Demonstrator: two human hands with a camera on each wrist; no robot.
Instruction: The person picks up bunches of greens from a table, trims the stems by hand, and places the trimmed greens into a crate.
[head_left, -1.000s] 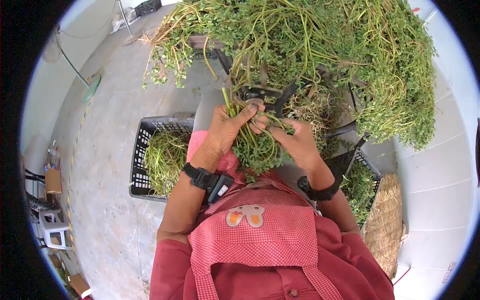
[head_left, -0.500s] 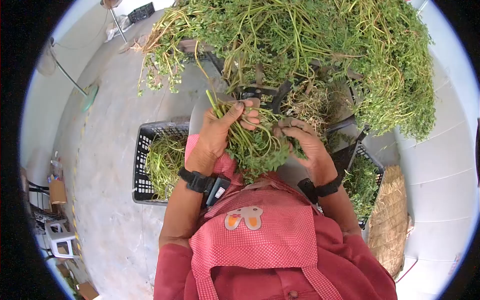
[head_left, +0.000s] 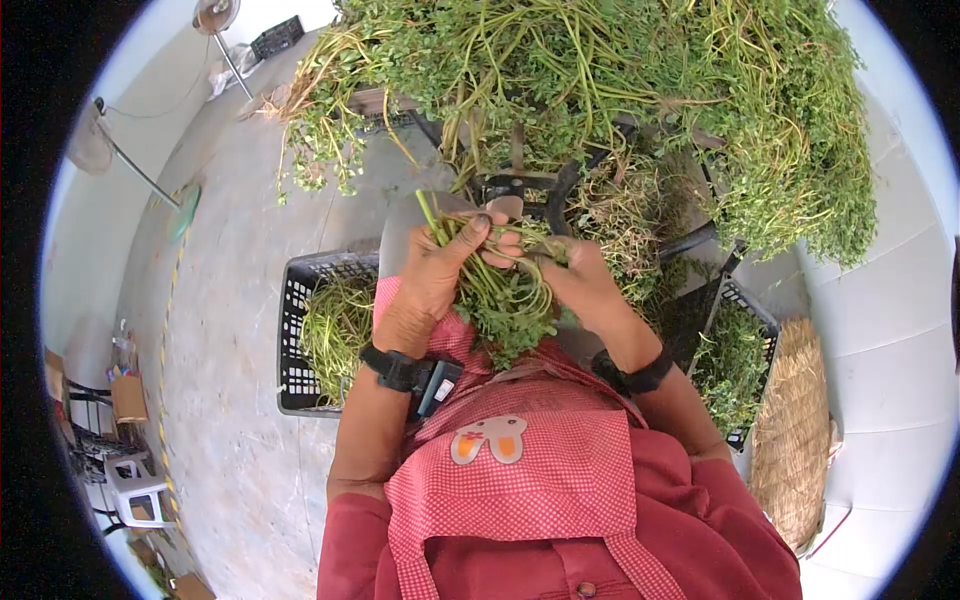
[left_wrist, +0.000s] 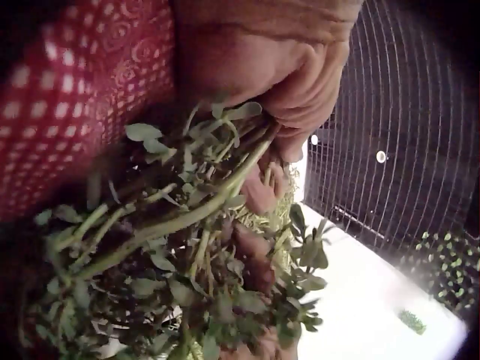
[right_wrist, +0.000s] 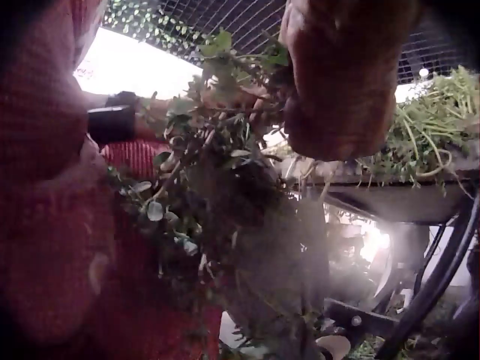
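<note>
A bunch of leafy green stems (head_left: 505,315) hangs over the lap, leaves down, its thick cut ends poking up beside the thumb. My left hand (head_left: 436,268) grips it around the stems, thumb across the front. In the left wrist view, small rounded leaves (left_wrist: 154,285) and a thick stem spread out below that hand. From the right, my right hand (head_left: 588,283) pinches stems at the bunch's edge between thumb and fingers. The right wrist view has the curled fingers (right_wrist: 341,97) close against the foliage, their tips partly hidden.
A large heap of the same greens (head_left: 600,70) covers the stand ahead. Black crates of greens stand left (head_left: 290,370) and right (head_left: 770,330). A straw bundle (head_left: 795,430) lies beyond the right crate. Black metal legs (head_left: 565,190) rise just past the hands.
My right hand moved outward from the bunch with some leaves, then came back in to its stems. My left hand keeps its grip, and the head view has shifted slightly.
</note>
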